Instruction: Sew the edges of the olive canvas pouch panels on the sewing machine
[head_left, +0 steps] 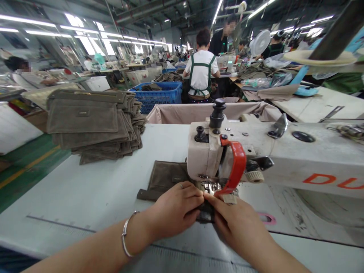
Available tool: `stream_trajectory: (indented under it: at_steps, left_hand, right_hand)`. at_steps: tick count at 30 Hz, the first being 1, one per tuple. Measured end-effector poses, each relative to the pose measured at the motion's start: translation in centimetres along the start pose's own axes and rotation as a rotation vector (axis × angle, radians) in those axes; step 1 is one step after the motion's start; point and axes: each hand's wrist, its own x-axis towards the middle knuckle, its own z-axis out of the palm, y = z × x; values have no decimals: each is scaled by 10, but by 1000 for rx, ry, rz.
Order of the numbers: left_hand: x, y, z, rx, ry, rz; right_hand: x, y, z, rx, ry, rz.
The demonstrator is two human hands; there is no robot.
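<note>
- Now, the left hand [173,210] and right hand [236,223] grasp an olive canvas pouch [166,178], fingers pinching it.
- The pouch lies at the sewing machine's [284,148] presser foot [209,186], lower centre.
- Stacked pouches [91,121] sit on the table [57,197], left.

From my remote seat I see a thin silver bangle [125,233] on the left wrist [139,229] at seven o'clock, a slim ring [181,185] (barely a glint) on the left hand [173,210], and a bare right forearm [273,254] at five o'clock.
</note>
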Motion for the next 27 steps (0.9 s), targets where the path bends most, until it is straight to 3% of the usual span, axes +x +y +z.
stream_trajectory:
  at_steps: [7, 12, 17, 23, 27]
  left_hand:
    - [4, -15, 5, 84, 26, -18]
    - [3, -29, 0, 68, 41, 17]
    - [-1, -41, -7, -54, 136, 16]
    - [-2, -32, 1, -53, 162, 25]
    - [0, -17, 10, 9, 193, 0]
  right_hand:
    - [-1, 0, 3, 6, 18, 8]
    - [-4, 4, -2, 112, 170, -28]
    - [2, 9, -7, -58, 230, 55]
    - [4, 13, -6, -208, 174, 91]
    - [2, 8, -3, -47, 225, -20]
